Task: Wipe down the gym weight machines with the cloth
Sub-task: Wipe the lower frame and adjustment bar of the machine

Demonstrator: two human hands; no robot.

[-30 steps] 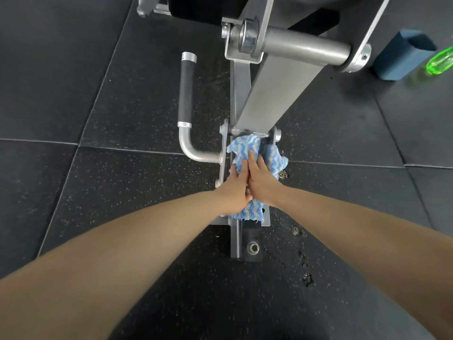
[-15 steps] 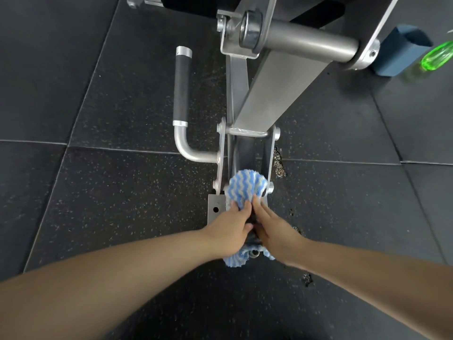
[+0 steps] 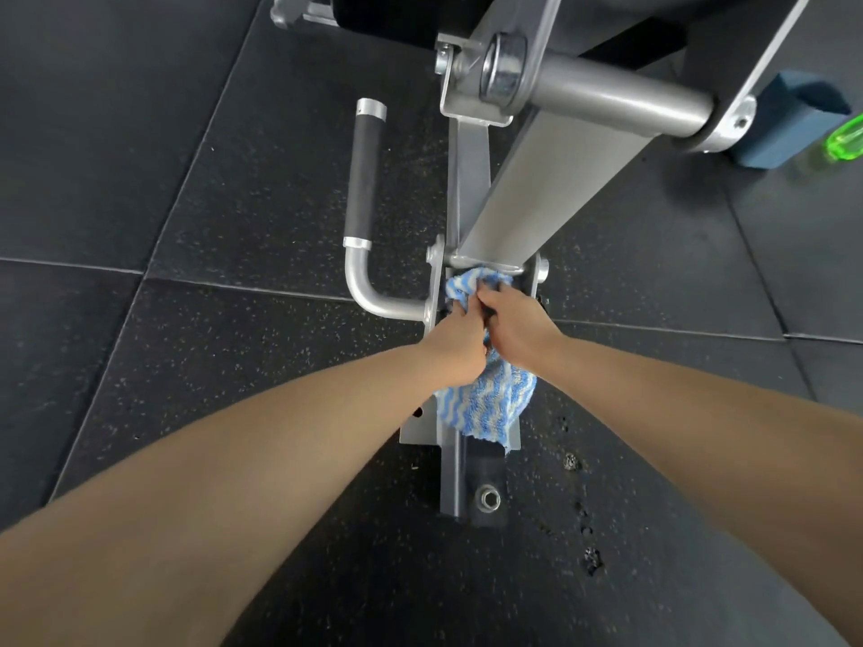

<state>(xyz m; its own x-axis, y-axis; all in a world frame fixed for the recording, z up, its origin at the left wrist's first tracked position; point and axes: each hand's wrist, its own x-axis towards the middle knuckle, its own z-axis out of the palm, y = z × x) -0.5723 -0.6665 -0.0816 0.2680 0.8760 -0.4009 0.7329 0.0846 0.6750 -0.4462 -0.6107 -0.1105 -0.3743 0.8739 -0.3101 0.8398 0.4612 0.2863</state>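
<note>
- Left hand (image 3: 455, 345) reaching in from 7 o'clock, forearm long and nearly straight, knuckles up, fingers curled round the cloth (image 3: 485, 403) and gripping it.
- Right hand (image 3: 513, 326) reaching in from 4 o'clock, back of hand up, fingers bent down over the cloth's upper bunch and pinching it; fingertips hidden in the folds.
- Both hands touching side by side, thumbs meeting over the middle of the cloth.
- Cloth, blue and white wavy stripes, bunched at the foot of the machine (image 3: 518, 179): top end pressed just under the sloping grey beam, between two upright side plates; lower end spread at 6 o'clock from the hands over the flat base plate (image 3: 415, 434).
- Side plates standing close at 9 and 3 o'clock of the cloth's top, a narrow slot with little room sideways.
- Beam edge blocking at 12 o'clock; open room only toward 6 o'clock, along the base rail to the bolt (image 3: 488, 498).
- Curved handle (image 3: 363, 179) with black grip at 10 o'clock, joined to the left plate, apart from the hands.
- Thick round bar (image 3: 616, 98) crossing overhead at 1 o'clock.
- Black speckled floor (image 3: 187, 366) open on both sides of the rail; small crumbs at 5 o'clock.
- Blue block (image 3: 789, 119) and green bottle (image 3: 845, 142) far off at 2 o'clock.
</note>
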